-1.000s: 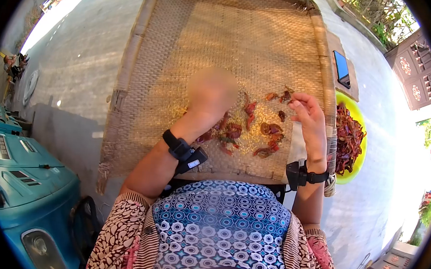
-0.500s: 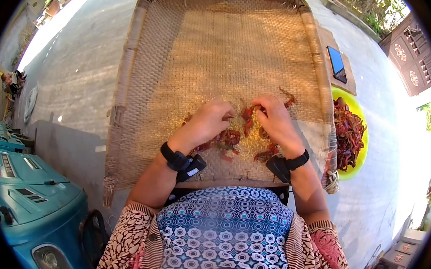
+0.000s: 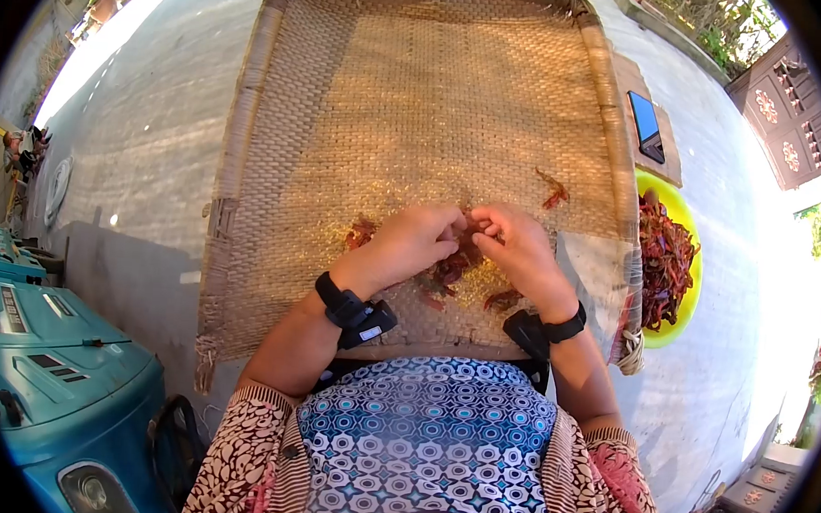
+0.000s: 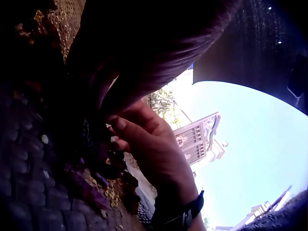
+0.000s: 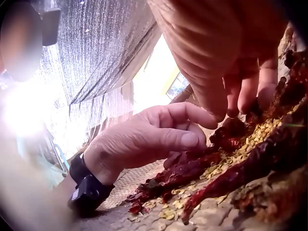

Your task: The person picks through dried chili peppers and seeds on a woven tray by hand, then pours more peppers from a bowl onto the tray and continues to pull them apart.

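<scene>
My left hand (image 3: 409,245) and right hand (image 3: 518,248) meet low over a woven bamboo tray (image 3: 458,90). Between their curled fingertips is a dark red dried chili (image 5: 232,134), pinched from both sides; the fingers partly hide it. In the right wrist view, the left thumb lies bent against the index finger. Pale yellow seeds (image 5: 260,135) and more dried chili pieces (image 5: 180,171) are spread beneath the hands. A separate curled dried chili (image 3: 554,190) rests farther up the tray, beyond the right hand.
Right of the tray, a yellow-green basin (image 3: 667,186) is heaped with dried chilies (image 3: 664,263). A phone (image 3: 646,125) lies on cardboard (image 3: 672,164) behind it. The tray's raised rim (image 3: 239,143) borders the work area. A turquoise vehicle (image 3: 66,348) stands at left.
The right hand has come in from the tray's right side to the middle, beside the left hand. Its fingertips now meet the left ones. One chili stays behind on the upper right.
</scene>
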Tool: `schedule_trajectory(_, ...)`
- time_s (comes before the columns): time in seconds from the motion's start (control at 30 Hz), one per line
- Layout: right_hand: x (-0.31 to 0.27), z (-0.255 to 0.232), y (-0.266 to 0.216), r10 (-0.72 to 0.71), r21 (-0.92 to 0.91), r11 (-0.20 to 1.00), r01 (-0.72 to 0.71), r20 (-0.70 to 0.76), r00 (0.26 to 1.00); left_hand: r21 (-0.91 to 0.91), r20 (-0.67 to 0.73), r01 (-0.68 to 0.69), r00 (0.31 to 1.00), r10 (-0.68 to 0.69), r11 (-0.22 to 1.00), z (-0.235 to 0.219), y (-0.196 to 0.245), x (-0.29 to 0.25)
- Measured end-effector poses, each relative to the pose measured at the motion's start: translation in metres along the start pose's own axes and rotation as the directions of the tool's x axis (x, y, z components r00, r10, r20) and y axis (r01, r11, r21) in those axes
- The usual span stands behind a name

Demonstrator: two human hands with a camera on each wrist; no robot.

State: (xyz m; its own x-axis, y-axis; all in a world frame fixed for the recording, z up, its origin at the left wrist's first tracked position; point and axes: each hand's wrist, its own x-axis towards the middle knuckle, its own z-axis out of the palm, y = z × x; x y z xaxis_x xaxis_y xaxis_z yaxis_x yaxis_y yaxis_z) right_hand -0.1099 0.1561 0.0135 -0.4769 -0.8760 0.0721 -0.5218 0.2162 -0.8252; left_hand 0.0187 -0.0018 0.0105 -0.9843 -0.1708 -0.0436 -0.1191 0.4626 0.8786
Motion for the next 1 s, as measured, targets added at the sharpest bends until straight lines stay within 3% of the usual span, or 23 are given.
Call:
schedule_trajectory(0.07,-0.001,-0.004,-0.010,0.012,-0.083,0.996,-0.010,0.021,1.000,0.033,0.015,0.008,1.000,-0.008,0.999,0.000,0.005,0.000)
schedule_trajectory(0.17,0.002,0.003,0.009,-0.156,-0.309,0.942,0.127,-0.072,0.985,0.039,-0.038,-0.017,0.999,0.018,0.999,0.002,0.008,-0.001)
schedule_trajectory(0.37,0.002,0.004,0.002,-0.139,-0.425,0.896,0.128,0.007,0.990,-0.024,-0.086,-0.049,0.995,0.047,0.999,0.008,-0.004,0.003)
schedule_trajectory(0.47,0.000,0.006,-0.005,-0.014,-0.168,0.986,-0.002,-0.098,0.995,0.008,-0.127,0.009,0.992,-0.008,1.000,0.008,0.002,0.003)
schedule_trajectory(0.57,-0.002,0.009,0.000,0.019,0.090,0.996,-0.009,-0.108,0.994,0.009,-0.109,0.032,0.994,-0.031,0.999,0.011,-0.004,0.007)
schedule_trajectory(0.7,0.001,0.005,0.017,0.067,0.192,0.981,-0.028,-0.197,0.978,0.052,-0.123,0.084,0.989,-0.078,0.995,0.014,0.004,0.011)
schedule_trajectory(0.8,0.001,-0.004,0.016,0.094,0.293,0.955,-0.050,-0.137,0.986,0.004,-0.166,0.058,0.984,-0.057,0.998,0.018,0.000,0.011)
schedule_trajectory(0.87,0.003,-0.002,0.021,-0.045,0.283,0.953,0.107,-0.219,0.975,0.054,-0.166,0.010,0.986,-0.001,0.999,0.019,0.000,0.014)
schedule_trajectory(0.9,0.004,-0.002,0.023,-0.110,0.266,0.947,0.182,-0.264,0.958,-0.039,-0.159,0.023,0.987,-0.029,0.999,0.018,0.004,0.014)
schedule_trajectory(0.97,0.002,-0.009,0.020,-0.151,0.155,0.969,0.192,-0.242,0.958,-0.226,-0.129,0.054,0.988,-0.085,0.973,0.015,0.013,0.012)
schedule_trajectory(1.0,0.001,-0.008,0.025,-0.165,0.133,0.971,0.199,-0.233,0.959,-0.210,-0.126,0.060,0.988,-0.088,0.976,0.016,0.009,0.012)
